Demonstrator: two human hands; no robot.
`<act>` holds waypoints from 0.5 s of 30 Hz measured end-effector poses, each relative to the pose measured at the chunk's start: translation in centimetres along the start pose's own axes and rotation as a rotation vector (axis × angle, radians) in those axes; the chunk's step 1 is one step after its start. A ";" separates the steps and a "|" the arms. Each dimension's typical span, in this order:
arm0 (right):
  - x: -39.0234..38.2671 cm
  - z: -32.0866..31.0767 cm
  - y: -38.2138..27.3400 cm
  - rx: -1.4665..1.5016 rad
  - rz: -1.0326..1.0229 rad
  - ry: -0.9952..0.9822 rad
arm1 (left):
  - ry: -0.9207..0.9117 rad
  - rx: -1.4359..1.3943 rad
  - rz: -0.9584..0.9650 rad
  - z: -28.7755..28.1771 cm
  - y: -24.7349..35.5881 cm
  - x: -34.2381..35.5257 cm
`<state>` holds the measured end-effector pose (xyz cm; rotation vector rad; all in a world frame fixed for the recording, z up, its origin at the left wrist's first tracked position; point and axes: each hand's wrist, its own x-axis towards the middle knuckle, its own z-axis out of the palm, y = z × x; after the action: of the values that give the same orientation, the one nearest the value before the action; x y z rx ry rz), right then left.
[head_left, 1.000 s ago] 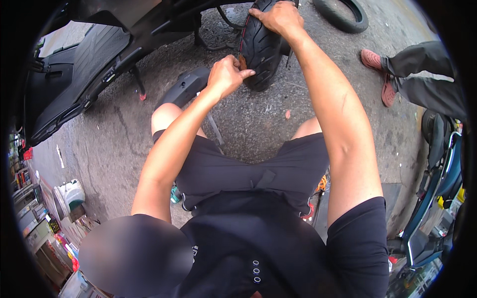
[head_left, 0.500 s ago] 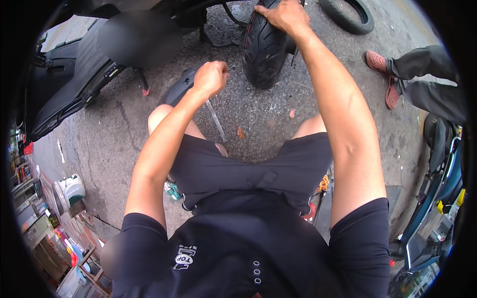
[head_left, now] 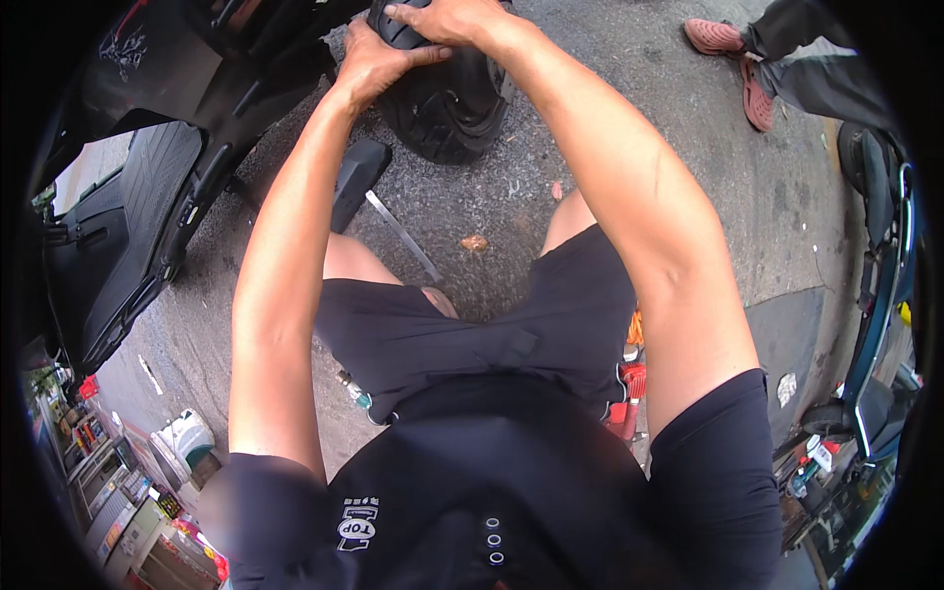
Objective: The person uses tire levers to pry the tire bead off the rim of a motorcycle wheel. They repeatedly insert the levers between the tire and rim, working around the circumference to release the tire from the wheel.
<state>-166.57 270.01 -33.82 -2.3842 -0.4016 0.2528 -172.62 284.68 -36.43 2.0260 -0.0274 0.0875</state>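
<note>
At the top centre, a black scooter tyre [head_left: 447,123] with a grooved tread stands upright on the ground. Both of my hands are on its upper part. My left hand [head_left: 379,64] grips its left side, with the thumb stretched across the tread. My right hand [head_left: 460,22] holds it from above and the right, and its thumb comes close to the left hand. The far side of the tyre is cut off by the frame's top edge. Just left of it is the dark body of a scooter [head_left: 226,98].
A dark plastic part [head_left: 359,177] and a flat metal bar [head_left: 403,236] lie between my knees and the tyre. A person's pink clogs [head_left: 757,96] stand at the upper right. Another scooter [head_left: 875,295] is parked at the right rim. A shelf of goods [head_left: 88,442] lines the lower left.
My left hand has moved up from above the dark plastic part onto the tyre. The tyre has shifted left toward the scooter, my right hand still on it. The view has shifted too.
</note>
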 end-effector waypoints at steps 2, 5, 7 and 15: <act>-4.0 -1.8 3.0 0.269 -0.013 0.129 | 0.081 0.247 -0.177 -1.1 -3.8 -0.4; -14.3 -3.6 14.9 0.206 0.118 0.392 | 0.079 0.255 -0.220 1.0 -2.1 0.7; -22.2 -1.7 22.6 0.348 0.460 0.518 | -0.004 0.160 -0.345 0.2 -3.6 1.4; -48.0 12.4 25.7 0.399 0.905 0.155 | 0.128 0.132 -0.294 -0.5 -5.6 1.2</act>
<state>-209.30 242.42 -56.79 -2.0142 0.7603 0.4886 -171.11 287.64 -41.14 2.1298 0.3645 0.0329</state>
